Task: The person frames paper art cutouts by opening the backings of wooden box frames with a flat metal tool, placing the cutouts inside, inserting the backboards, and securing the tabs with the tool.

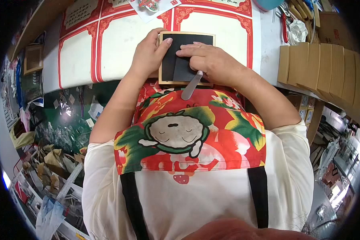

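One pale-edged frame [176, 83] sits at the near edge of the counter [269, 72], its black panel [169, 66] facing me. My left hand [149, 55] clasps its left side, thumb on the panel; my right hand [215, 63] extends fingers across it, others curled around a flat tool [192, 86]. I judge this a pressing step; next calls for a steady frame.

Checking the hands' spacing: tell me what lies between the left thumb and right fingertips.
In the head view, only a bare strip of black panel, inside the wooden frame, lies between the left hand and right hand.
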Available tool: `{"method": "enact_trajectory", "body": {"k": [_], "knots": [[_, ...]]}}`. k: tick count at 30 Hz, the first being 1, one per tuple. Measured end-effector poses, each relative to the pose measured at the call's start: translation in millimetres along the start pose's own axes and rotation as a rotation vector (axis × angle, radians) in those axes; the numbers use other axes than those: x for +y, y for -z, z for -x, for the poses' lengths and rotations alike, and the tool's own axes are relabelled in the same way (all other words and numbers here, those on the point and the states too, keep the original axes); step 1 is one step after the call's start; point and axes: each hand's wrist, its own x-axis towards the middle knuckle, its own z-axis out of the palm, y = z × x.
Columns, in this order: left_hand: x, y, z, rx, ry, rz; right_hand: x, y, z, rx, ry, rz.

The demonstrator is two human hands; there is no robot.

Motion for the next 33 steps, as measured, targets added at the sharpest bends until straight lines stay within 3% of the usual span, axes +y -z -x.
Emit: {"method": "enact_trajectory", "body": {"k": [10, 16, 17, 18, 20, 22, 29, 33], "knots": [[12.1, 2.0, 2.2, -0.052, 0.07, -0.025, -8.1, -15.8, 7.9, 0.237, -0.027, -0.072], [11.4, 5.2, 1.7, -0.079, 0.038, -0.022, -5.9, 24.2, 15.9, 0.098, -0.034, -0.106], [7.9, 4.3, 1.0, -0.084, 0.035, -0.02, -6.8, 38.2, 23.3, 0.075, -0.215, -0.177], [5.6, 3.7, 0.9, -0.085, 0.031, -0.018, -0.8, 38.6, 34.4, 0.271, -0.373, -0.225], [8.4, 5.8, 1.0, -0.102, 0.035, -0.035, 17.6, 56.7, 51.7, 0.254, -0.806, -0.011], [11.4, 6.3, -0.2, -0.109, 0.025, -0.042, 26.4, 58.1, 61.2, 0.434, -0.726, 0.02], [3.8, 7.7, -3.5, -0.117, 0.043, 0.044, 36.1, 69.9, 71.2, 0.058, -0.815, -0.47], [0.2, 4.5, -2.6, -0.11, 0.029, 0.104, 42.9, 72.0, 54.0, -0.029, -0.832, -0.382]]}}
